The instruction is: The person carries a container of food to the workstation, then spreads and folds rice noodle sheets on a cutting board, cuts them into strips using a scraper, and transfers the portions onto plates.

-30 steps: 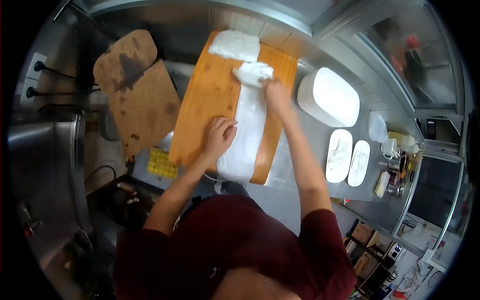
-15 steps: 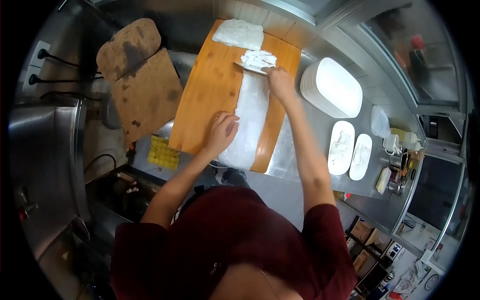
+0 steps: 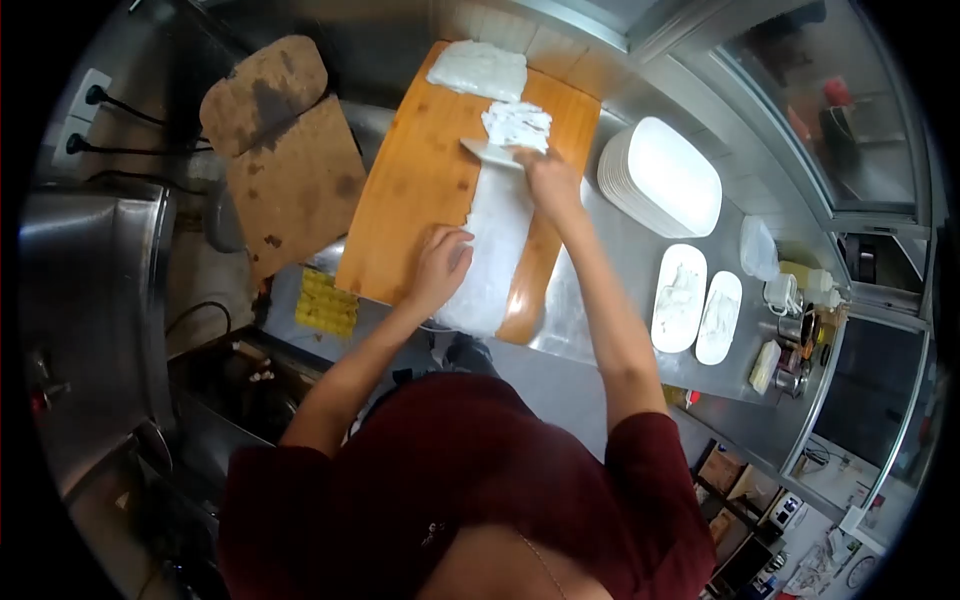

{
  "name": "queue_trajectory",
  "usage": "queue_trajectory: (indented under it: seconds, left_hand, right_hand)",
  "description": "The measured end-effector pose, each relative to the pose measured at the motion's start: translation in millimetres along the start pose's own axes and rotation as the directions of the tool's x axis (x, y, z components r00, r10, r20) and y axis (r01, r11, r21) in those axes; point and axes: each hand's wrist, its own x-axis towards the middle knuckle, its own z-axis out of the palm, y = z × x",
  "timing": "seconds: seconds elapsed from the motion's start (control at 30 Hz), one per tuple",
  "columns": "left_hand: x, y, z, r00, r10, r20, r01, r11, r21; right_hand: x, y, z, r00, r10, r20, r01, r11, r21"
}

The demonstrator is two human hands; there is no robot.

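A long flat white sheet [image 3: 497, 240] lies lengthwise on the orange-brown wooden board [image 3: 410, 170]. My right hand [image 3: 551, 180] is closed on a flat blade-like tool [image 3: 488, 152], which crosses the far end of the sheet. Just beyond the blade sit cut white strips [image 3: 517, 125]. A thicker white slab [image 3: 478, 70] rests at the board's far edge. My left hand [image 3: 441, 262] lies at the sheet's left edge, fingers slightly curved and apart, holding nothing.
A stack of white oval trays [image 3: 672, 180] stands right of the board. Two white dishes [image 3: 678, 300] with white food are nearer. Worn brown boards [image 3: 295, 190] lean at the left above a yellow egg tray [image 3: 325, 303]. Bottles and jars stand far right.
The blade first moved off the sheet's end toward the cut strips, then came back nearer onto the sheet. My left hand has stayed by the sheet's left edge. The camera view has shifted slightly.
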Motion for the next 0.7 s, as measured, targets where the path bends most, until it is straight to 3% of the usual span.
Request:
queue_trajectory:
  seconds: [0.13, 0.17, 0.37, 0.47, 0.53, 0.57, 0.6, 0.7]
  left_hand:
    - [10, -2, -1, 0.997, -0.055, -0.048, 0.054, 0.998, -0.028]
    - [-3, 0, 0, 0.994, -0.102, -0.041, 0.1, 0.994, -0.051]
    - [-2, -11, -3, 0.991, 0.073, -0.109, -0.065, 0.995, 0.072]
    - [-6, 7, -9, 0.997, -0.05, -0.054, 0.049, 0.998, -0.025]
    - [-2, 5, -11, 0.998, -0.003, -0.069, 0.005, 1.0, 0.027]
    - [-2, -1, -8, 0.994, 0.031, -0.101, -0.028, 0.999, 0.039]
    - [-8, -5, -6, 0.992, 0.052, -0.112, -0.047, 0.998, 0.05]
    - [-15, 4, -4, 0.997, -0.041, -0.068, 0.04, 0.999, -0.019]
  right_hand:
    - [-22, -21, -4, 0.98, -0.149, -0.133, 0.135, 0.984, -0.113]
    - [-18, -14, -1, 0.994, -0.004, 0.108, 0.011, 0.998, -0.065]
    - [-12, -9, 1, 0.999, -0.048, 0.025, 0.049, 0.998, -0.048]
    - [-40, -18, -5, 0.996, -0.005, 0.088, 0.007, 1.0, -0.013]
    - [-30, -21, -25, 0.994, 0.015, 0.106, -0.011, 0.999, -0.033]
    - [-41, -27, -20, 0.996, -0.08, 0.025, 0.082, 0.994, -0.076]
    - [-33, -25, -15, 0.999, -0.039, 0.038, 0.042, 0.997, -0.062]
    - [-38, -26, -5, 0.996, 0.039, 0.08, -0.036, 0.999, -0.034]
